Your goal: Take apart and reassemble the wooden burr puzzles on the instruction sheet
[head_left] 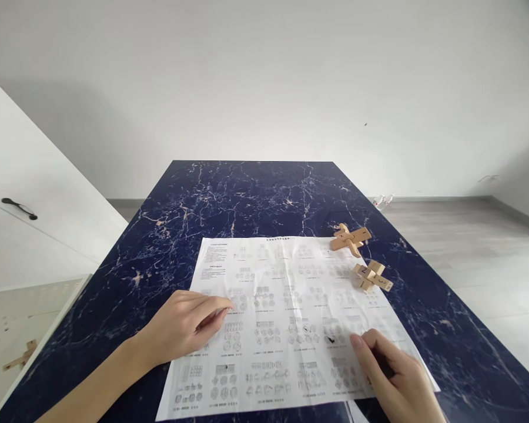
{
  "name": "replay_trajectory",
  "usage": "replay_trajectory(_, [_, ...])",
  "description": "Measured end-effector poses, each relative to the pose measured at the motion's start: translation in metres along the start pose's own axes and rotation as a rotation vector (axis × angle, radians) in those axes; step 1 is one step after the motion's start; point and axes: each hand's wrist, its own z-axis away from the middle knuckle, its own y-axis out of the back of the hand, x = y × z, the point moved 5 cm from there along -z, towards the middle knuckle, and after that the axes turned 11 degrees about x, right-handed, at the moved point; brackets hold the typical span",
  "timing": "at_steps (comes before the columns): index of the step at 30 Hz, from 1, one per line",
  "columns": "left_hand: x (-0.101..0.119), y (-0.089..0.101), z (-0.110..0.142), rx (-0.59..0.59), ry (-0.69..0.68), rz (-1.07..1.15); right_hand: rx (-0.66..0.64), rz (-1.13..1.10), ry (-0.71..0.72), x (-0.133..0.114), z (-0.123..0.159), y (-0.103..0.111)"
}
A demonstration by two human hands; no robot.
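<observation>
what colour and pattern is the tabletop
Dark blue tabletop with pale marble-like veins, in the head view.

The head view looks forward, down over the table [247, 200].

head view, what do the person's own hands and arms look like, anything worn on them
Both the left hand and the right hand are bare, with slender fingers; no gloves, rings or clear markings show. The left forearm is slim and uncovered, with no watch or bracelet visible. The right forearm is cut off by the frame, so its sleeve, if any, cannot be told.
</observation>
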Motion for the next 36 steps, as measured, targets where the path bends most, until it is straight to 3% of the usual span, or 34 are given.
replay_trajectory(16, [-0.016,-0.007,0.004,-0.155,0.278,0.152,0.004,-0.005,-0.061,0.003,0.001,0.0])
replay_trajectory(26, [-0.013,-0.007,0.0,-0.187,0.291,0.182,0.004,-0.051,-0.101,0.005,-0.001,0.004])
replay_trajectory(32, [-0.014,-0.008,0.002,-0.215,0.337,0.214,-0.117,-0.057,-0.082,0.023,-0.014,0.009])
replay_trajectory(36, [-0.013,-0.009,0.003,-0.216,0.35,0.223,-0.11,-0.054,-0.08,0.03,-0.015,0.01])
